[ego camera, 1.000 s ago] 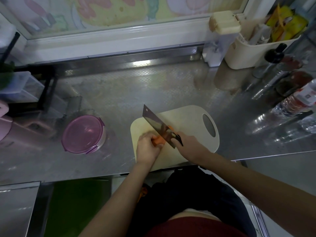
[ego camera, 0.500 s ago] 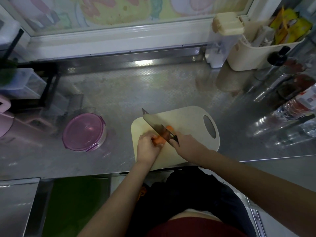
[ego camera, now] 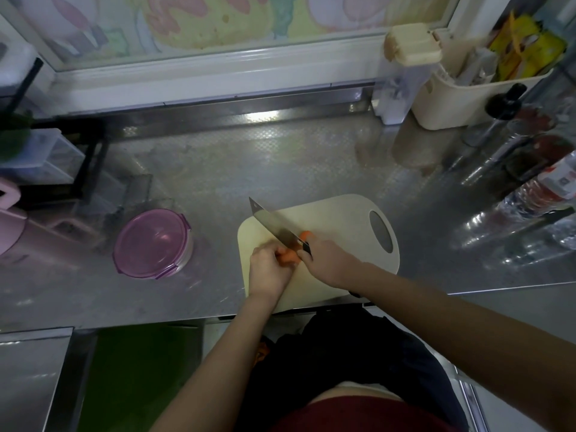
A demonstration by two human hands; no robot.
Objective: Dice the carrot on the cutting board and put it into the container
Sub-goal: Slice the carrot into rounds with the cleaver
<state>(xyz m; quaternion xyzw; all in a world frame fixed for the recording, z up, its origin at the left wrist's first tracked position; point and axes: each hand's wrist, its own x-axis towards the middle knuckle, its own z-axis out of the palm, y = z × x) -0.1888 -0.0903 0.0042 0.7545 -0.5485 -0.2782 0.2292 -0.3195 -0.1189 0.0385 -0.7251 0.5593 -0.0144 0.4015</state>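
An orange carrot (ego camera: 288,256) lies on the cream cutting board (ego camera: 339,219) near the counter's front edge. My left hand (ego camera: 267,269) presses down on the carrot's left part and covers most of it. My right hand (ego camera: 327,260) grips the handle of a broad cleaver (ego camera: 274,224), whose blade crosses the carrot and points up-left. A short orange end (ego camera: 306,234) shows just right of the blade. A round container with a purple lid (ego camera: 152,243) sits closed on the counter left of the board.
The steel counter (ego camera: 280,157) stretches back to the window sill. A cream basket (ego camera: 473,88), a clear dispenser (ego camera: 402,79) and several bottles (ego camera: 542,188) crowd the right side. A black rack with clear boxes (ego camera: 46,157) and a pink item (ego camera: 9,222) stand at the left.
The cleaver blade has come down from a raised tilt onto the carrot. Both hands have kept their places on the board.
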